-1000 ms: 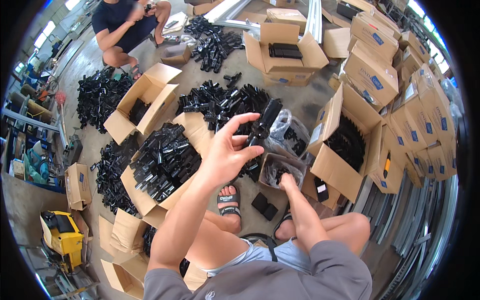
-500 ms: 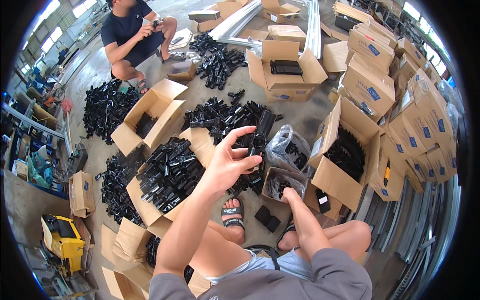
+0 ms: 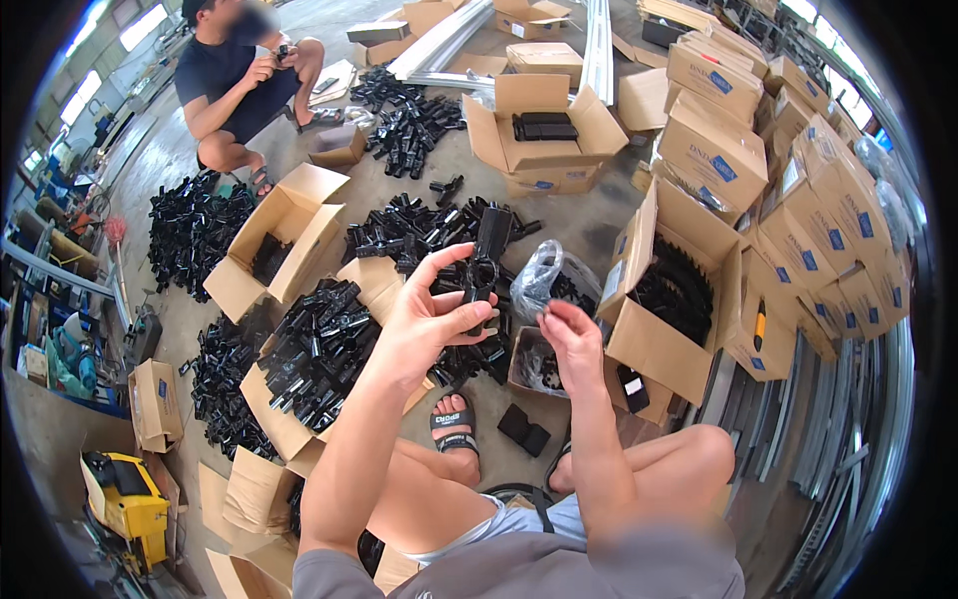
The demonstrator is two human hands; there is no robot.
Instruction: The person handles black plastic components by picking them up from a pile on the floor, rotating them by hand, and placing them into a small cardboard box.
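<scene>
Between the thumb and fingers of my left hand [image 3: 424, 324] is a black plastic tubular fitting [image 3: 491, 240], held upright in front of me. My right hand [image 3: 576, 349] is raised to its right with thumb and fingertips pinched together; whatever they hold is too small to make out. Just behind my right fingers sits a clear plastic bag [image 3: 539, 280] with small black pieces in it. A small open carton [image 3: 523, 374] lined with clear plastic stands below, partly covered by my right hand. Loose black fittings [image 3: 399, 235] lie heaped beyond my left hand.
Heaped black fittings [image 3: 319, 344] lie on flattened cardboard at left. An open carton [image 3: 659, 339] of black ridged parts stands at right, before stacked cartons [image 3: 714, 150]. A co-worker [image 3: 225, 90] squats at far left, holding a small dark part. A black folded piece [image 3: 524, 429] lies near my feet.
My right hand has come up out of the small carton toward the fitting, fingers pinched. My left hand still holds the fitting. The whole view has shifted slightly.
</scene>
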